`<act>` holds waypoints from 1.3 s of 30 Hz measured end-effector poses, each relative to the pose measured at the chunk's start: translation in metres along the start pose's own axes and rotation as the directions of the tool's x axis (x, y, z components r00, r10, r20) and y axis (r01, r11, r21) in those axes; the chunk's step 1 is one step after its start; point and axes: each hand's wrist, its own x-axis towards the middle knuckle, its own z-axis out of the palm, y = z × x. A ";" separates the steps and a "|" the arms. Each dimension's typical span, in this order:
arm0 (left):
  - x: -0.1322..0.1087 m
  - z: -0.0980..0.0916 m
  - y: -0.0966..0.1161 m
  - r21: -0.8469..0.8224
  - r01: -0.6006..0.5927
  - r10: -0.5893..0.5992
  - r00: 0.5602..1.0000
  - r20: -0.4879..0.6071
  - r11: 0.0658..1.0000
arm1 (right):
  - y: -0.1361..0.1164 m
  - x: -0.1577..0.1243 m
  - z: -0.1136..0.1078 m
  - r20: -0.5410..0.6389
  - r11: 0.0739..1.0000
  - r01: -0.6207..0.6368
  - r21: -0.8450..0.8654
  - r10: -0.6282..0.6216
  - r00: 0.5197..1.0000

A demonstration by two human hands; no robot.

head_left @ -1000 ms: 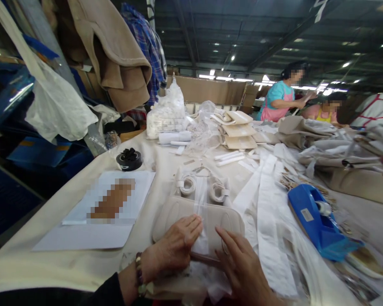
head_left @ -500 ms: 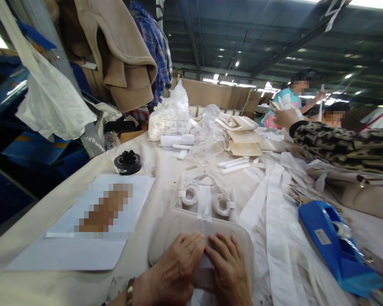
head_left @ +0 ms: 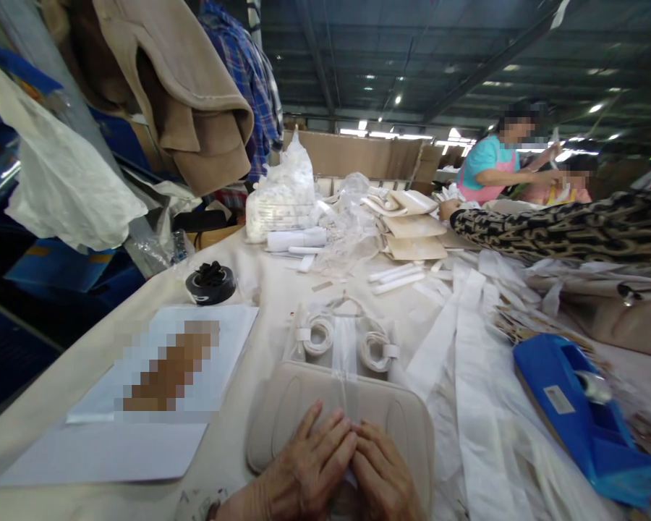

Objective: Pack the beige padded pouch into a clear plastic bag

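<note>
A beige handbag (head_left: 287, 394) lies flat in front of me on the cloth-covered table. A clear plastic strip (head_left: 344, 354) runs down over its top edge, between two coiled straps (head_left: 319, 336) bound with white wraps. My left hand (head_left: 309, 463) rests on the bag's middle, fingers stretched out and slightly apart. Beside it, my right hand (head_left: 385, 470) lies on the bag with its fingers extended and close together. The fingertips of both hands meet over the strip's lower end. What lies under the palms is hidden.
To the right stands a blue tape dispenser (head_left: 569, 420) beside long white strips (head_left: 474, 383). White papers (head_left: 113, 449) and a black tape roll (head_left: 210, 284) lie left. Folded beige pieces (head_left: 415, 226) are stacked behind. A co-worker's patterned sleeve (head_left: 564, 228) reaches in from the right.
Both my hands have slid toward me down the bag, baring more of its upper part, and their fingertips have come together. The co-worker's hand at right has lowered and reached further left.
</note>
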 end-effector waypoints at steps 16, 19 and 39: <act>0.019 -0.008 -0.051 0.253 0.468 -0.387 0.868 -0.310 0.847 | 0.002 -0.004 0.002 -0.021 0.999 0.001 -0.049 -0.002 1.000; 0.020 -0.007 -0.051 0.265 0.480 -0.388 0.860 -0.331 0.837 | 0.000 -0.008 0.008 -0.046 0.998 -0.031 -0.045 0.029 0.999; 0.021 -0.009 -0.049 0.250 0.549 -0.480 0.829 -0.287 0.798 | -0.011 0.000 0.001 -0.130 0.999 -0.018 0.028 0.022 0.991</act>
